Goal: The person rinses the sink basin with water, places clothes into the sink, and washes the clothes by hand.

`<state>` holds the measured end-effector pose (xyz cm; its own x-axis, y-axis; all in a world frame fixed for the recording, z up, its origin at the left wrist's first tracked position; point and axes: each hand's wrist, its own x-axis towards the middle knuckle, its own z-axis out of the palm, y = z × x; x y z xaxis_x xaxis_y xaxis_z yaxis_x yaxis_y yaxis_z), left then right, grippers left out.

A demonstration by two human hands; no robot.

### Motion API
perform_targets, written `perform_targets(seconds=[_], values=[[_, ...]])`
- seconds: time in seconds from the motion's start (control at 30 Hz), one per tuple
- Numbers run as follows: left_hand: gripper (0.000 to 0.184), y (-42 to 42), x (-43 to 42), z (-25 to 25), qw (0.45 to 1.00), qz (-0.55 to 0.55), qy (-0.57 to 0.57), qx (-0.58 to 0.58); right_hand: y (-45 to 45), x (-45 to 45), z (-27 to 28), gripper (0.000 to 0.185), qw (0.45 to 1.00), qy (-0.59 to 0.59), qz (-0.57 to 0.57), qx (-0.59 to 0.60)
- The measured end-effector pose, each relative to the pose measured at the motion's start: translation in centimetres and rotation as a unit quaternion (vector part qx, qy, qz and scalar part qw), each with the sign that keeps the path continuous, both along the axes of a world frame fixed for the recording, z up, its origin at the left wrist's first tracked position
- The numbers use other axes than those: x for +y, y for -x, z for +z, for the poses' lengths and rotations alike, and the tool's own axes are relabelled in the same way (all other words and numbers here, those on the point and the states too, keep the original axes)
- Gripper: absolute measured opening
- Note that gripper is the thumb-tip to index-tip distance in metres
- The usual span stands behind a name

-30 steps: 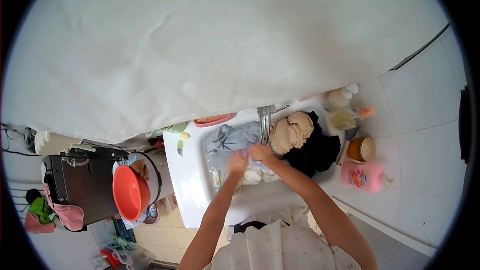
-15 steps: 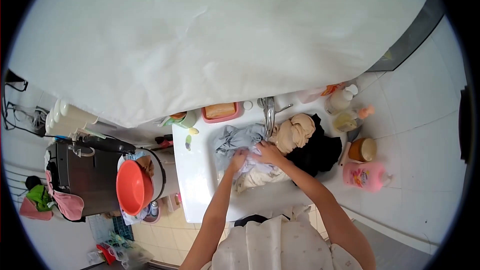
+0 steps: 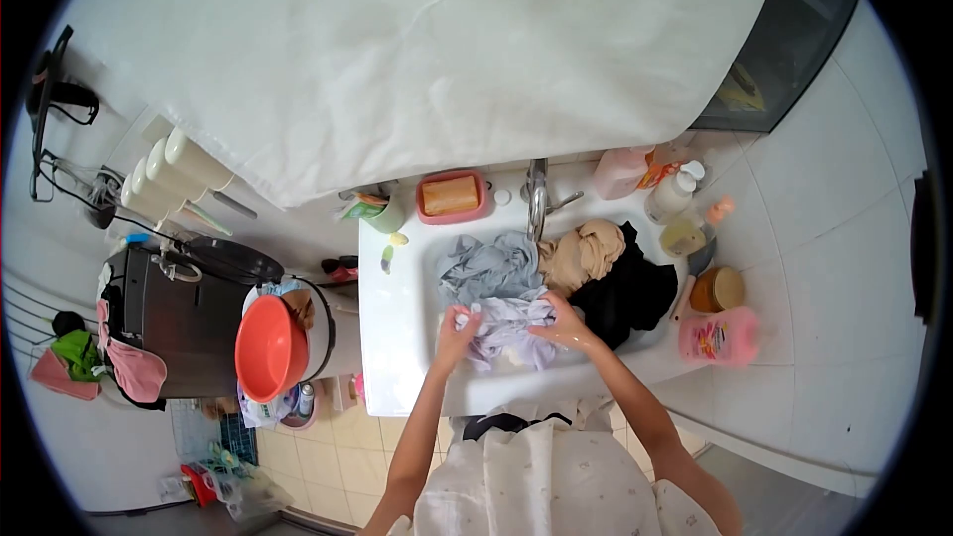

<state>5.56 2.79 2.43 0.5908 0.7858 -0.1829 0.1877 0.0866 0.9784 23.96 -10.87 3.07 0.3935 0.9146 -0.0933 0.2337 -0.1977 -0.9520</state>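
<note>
A pale lavender garment (image 3: pixel 508 330) is stretched between my two hands over the front of the white sink (image 3: pixel 389 367). My left hand (image 3: pixel 458 331) grips its left side, and my right hand (image 3: pixel 564 326) holds the right side with fingers closed on the cloth. Behind it in the basin lies a bunched grey-blue cloth (image 3: pixel 488 266). A beige cloth (image 3: pixel 584 253) is heaped under the faucet's right side, with a black cloth (image 3: pixel 627 296) beside it. The metal faucet (image 3: pixel 537 201) stands at the back edge.
On the sink's back edge sit a pink soap dish (image 3: pixel 483 206) and a green cup (image 3: pixel 385 214). Several bottles stand at the right, among them a white pump bottle (image 3: pixel 671 197), a brown-lidded jar (image 3: pixel 719 291) and a pink bottle (image 3: pixel 719 337). A red basin (image 3: pixel 270 348) is at the left.
My hands have moved apart and lifted the lavender garment, spreading it out from the pile where they were pressed together. The view has shifted slightly.
</note>
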Motion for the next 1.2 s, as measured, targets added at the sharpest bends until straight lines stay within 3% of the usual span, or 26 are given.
perform_targets(seconds=[0.1,0.17,0.27,0.43,0.5,0.57,0.6,0.73,0.8,0.87,0.97,1.17,1.2], values=[[0.025,0.9,0.9,2.6,0.995,-0.011,-0.071,-0.062,-0.7,0.0,3.6,0.038,0.998,-0.032,0.008,0.049],[0.03,1.0,0.9,7.0,0.997,-0.017,-0.018,-0.074,-1.6,0.5,5.0,0.034,0.992,-0.042,-0.015,0.118],[0.03,1.1,1.4,10.3,0.992,-0.012,-0.1,-0.076,-2.7,1.4,9.3,0.032,0.988,-0.085,-0.001,0.127],[0.033,0.9,2.4,13.2,0.978,-0.01,-0.139,-0.153,-3.4,2.4,14.2,0.029,0.981,-0.137,0.02,0.135],[0.043,0.5,2.3,15.8,0.957,0.036,-0.233,-0.166,-3.4,2.7,16.4,0.029,0.975,-0.158,0.031,0.152],[0.055,0.3,1.8,18.7,0.961,0.054,-0.146,-0.228,-3.2,2.9,19.2,0.029,0.962,-0.247,0.027,0.115],[0.063,0.4,2.0,19.3,0.958,0.051,-0.161,-0.232,-3.3,3.0,19.9,0.029,0.955,-0.275,0.037,0.105],[0.067,1.0,1.8,22.3,0.941,0.019,-0.194,-0.276,-2.9,3.3,23.2,0.031,0.917,-0.382,0.073,0.086],[0.067,1.3,1.5,22.9,0.939,0.019,-0.21,-0.272,-2.3,2.9,24.0,0.03,0.92,-0.373,0.074,0.095],[0.066,1.3,1.3,22.6,0.936,0.018,-0.225,-0.269,-1.8,2.6,23.5,0.03,0.923,-0.364,0.075,0.103],[0.064,0.5,0.7,19.0,0.96,-0.003,-0.119,-0.252,-1.6,2.8,19.4,0.027,0.962,-0.252,0.106,0.025],[0.038,-1.1,0.5,6.7,0.991,0.006,-0.113,-0.069,0.8,3.6,6.2,0.027,0.977,-0.165,0.023,-0.132],[0.037,-1.3,0.4,5.5,0.989,0.02,-0.146,0.015,1.1,3.8,3.7,0.028,0.975,-0.115,0.001,-0.189]])
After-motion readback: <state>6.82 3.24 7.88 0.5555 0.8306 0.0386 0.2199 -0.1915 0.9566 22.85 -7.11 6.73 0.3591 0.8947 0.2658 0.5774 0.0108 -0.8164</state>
